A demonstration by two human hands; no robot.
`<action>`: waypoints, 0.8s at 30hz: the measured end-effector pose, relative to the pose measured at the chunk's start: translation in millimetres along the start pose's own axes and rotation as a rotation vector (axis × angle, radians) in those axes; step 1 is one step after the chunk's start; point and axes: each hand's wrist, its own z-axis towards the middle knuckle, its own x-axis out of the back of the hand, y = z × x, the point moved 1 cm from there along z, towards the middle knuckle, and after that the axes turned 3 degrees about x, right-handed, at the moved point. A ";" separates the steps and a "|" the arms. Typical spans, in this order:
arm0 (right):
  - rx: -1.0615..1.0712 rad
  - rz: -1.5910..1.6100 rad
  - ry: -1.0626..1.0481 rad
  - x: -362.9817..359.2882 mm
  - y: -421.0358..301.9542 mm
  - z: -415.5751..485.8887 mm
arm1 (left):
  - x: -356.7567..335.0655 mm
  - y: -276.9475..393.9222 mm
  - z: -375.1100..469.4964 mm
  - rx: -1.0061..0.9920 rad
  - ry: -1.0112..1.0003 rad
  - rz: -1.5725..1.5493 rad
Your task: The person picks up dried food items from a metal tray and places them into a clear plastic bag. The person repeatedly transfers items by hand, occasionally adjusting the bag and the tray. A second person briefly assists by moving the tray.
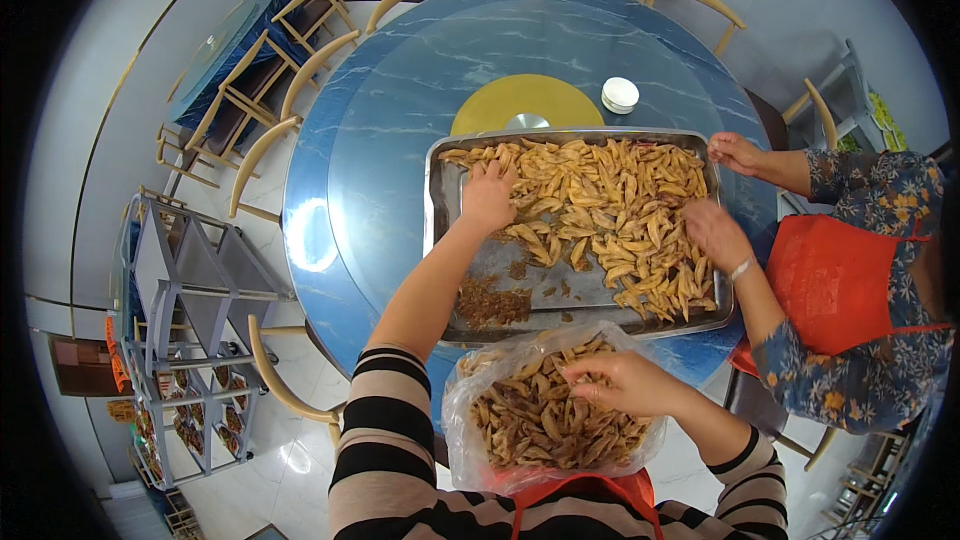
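Observation:
A large metal tray (592,317) lies on the round blue table, holding many brown wing-shaped meat pieces (600,172). My left hand (491,197) reaches into the tray's left part, its fingers among the pieces; whether it grips one is hidden. Reddish-brown crumbs (491,304) lie at the tray's lower left. A clear plastic bag (465,420) full of similar pieces stands open at the near table edge, against my red apron (585,487). My right hand (622,382) is over the bag's mouth, thumb and fingers drawn together; I cannot tell if it holds a piece.
At the right, a co-worker in a red apron (825,285) has one hand at the tray's right edge and one over the pieces. Beyond the tray are a yellow disc (525,97) and small white dishes (620,94). Wooden chairs (262,165) surround the table (375,127); shelved carts (195,300) stand left.

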 end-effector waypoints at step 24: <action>0.022 0.364 0.405 13.6 22.6 29.4 | 9.1 -40.5 -15.6 0.457 -0.028 -1.977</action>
